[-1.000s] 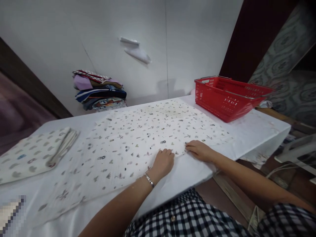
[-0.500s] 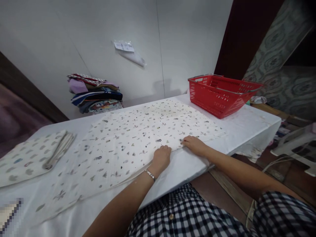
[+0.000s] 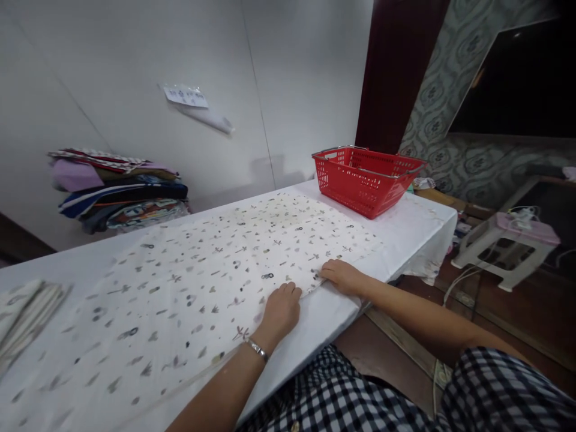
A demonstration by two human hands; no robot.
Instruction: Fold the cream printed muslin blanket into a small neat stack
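A white cloth (image 3: 202, 285) with small grey and brown printed figures lies spread over the white-covered table (image 3: 396, 231). At its near edge, my left hand (image 3: 281, 309), with a silver bracelet at the wrist, has its fingers curled down on the fabric. A short way to the right, my right hand (image 3: 342, 277) grips the same edge between thumb and fingers. The thumb of my left hand is mostly hidden.
A red plastic basket (image 3: 369, 189) stands at the table's far right. Folded cloths (image 3: 121, 192) are stacked by the wall, and another folded printed cloth (image 3: 33, 318) lies at left. Beyond the right end is a stool (image 3: 508, 240) with cables.
The view has turned to the right, bringing the stool and dark screen more into sight. Both hands stay at the cloth's near edge, with little change in their grip.
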